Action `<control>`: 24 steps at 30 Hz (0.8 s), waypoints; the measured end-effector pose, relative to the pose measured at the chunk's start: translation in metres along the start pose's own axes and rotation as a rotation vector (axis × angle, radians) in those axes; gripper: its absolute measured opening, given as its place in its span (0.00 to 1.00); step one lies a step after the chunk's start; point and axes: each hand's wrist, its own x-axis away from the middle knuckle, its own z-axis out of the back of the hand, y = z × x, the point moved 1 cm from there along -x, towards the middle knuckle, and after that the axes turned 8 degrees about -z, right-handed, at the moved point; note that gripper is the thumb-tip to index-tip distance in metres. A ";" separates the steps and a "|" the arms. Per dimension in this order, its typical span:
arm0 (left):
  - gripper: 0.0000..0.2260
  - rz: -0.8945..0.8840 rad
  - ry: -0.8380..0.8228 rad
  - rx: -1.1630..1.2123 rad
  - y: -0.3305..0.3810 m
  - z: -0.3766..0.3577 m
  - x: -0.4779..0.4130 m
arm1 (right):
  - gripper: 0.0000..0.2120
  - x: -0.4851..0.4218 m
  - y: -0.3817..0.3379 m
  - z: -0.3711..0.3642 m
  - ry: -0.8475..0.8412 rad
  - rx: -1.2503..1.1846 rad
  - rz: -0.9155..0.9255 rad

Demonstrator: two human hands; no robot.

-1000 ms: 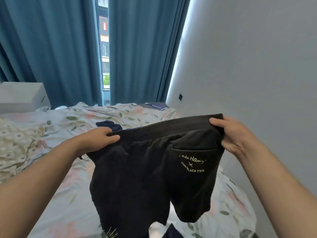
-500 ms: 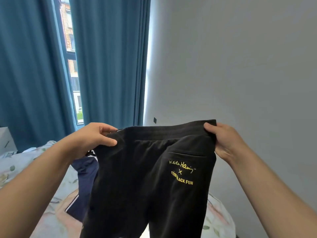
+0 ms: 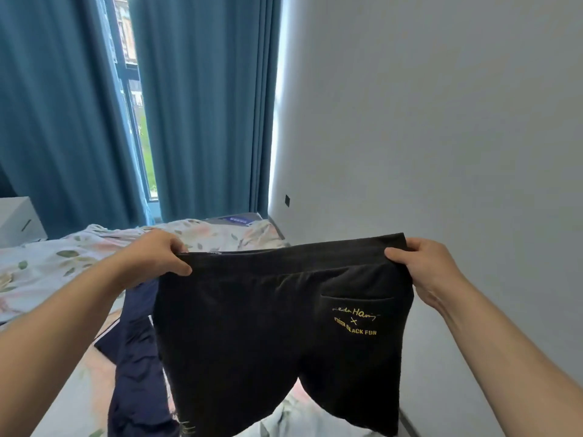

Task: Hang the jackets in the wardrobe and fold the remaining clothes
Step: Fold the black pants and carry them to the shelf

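Bed (image 3: pixel 47 269): fills the left and near part of the scene, covered in a pale sheet printed with leaves and flowers; it runs far toward the window.
Navy garment (image 3: pixel 135 357): lies crumpled on the bed, near left, partly hidden behind the left edge of the black shorts; a thin white stripe shows along one edge.
Curtains (image 3: pixel 202 105): teal, floor-length, hanging at the far side; a narrow gap between the two panels shows a window frame and greenery outside.
Wall (image 3: pixel 441 121): plain pale grey, on the right, with a small dark switch plate low down at the far end.
White cabinet (image 3: pixel 17 220): at the far left edge, just beyond the bed.
Blue-labelled item (image 3: pixel 238 219): flat, at the far end of the bed; too small to tell what it is.
Black shorts (image 3: pixel 268 335): held up in the air above the bed, waistband stretched level between the two hands, legs hanging down. A back pocket sits on the right side with yellow lettering below it, partly reading "BLACK FUN".
Left hand (image 3: pixel 154 258): closed over the left end of the waistband, thumb in front, fingers wrapped behind the cloth.
Right hand (image 3: pixel 422 263): pinching the right end of the waistband, thumb on the near face, fingers curled behind.
In the way: the shorts block the view of the middle of the bed and part of the navy garment.
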 end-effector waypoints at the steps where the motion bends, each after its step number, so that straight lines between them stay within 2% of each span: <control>1: 0.05 0.000 -0.005 0.013 -0.002 -0.009 0.001 | 0.06 -0.005 0.007 0.014 -0.025 0.033 -0.017; 3: 0.06 -0.018 -0.068 0.061 -0.006 -0.023 0.006 | 0.06 -0.015 0.018 0.038 -0.089 0.099 -0.050; 6: 0.06 -0.029 -0.162 0.267 -0.013 -0.047 0.011 | 0.06 -0.039 0.031 0.066 -0.155 0.140 -0.131; 10: 0.11 0.085 -0.187 0.472 -0.030 -0.080 -0.002 | 0.07 -0.084 0.052 0.070 -0.211 0.173 -0.250; 14: 0.04 0.187 -0.183 0.457 -0.061 -0.122 -0.035 | 0.05 -0.141 0.088 0.043 -0.243 0.267 -0.341; 17: 0.06 0.272 -0.190 0.409 -0.092 -0.163 -0.061 | 0.06 -0.189 0.130 0.017 -0.284 0.358 -0.430; 24: 0.08 0.536 0.003 0.255 -0.183 -0.286 -0.113 | 0.05 -0.295 0.270 -0.046 -0.262 0.536 -0.562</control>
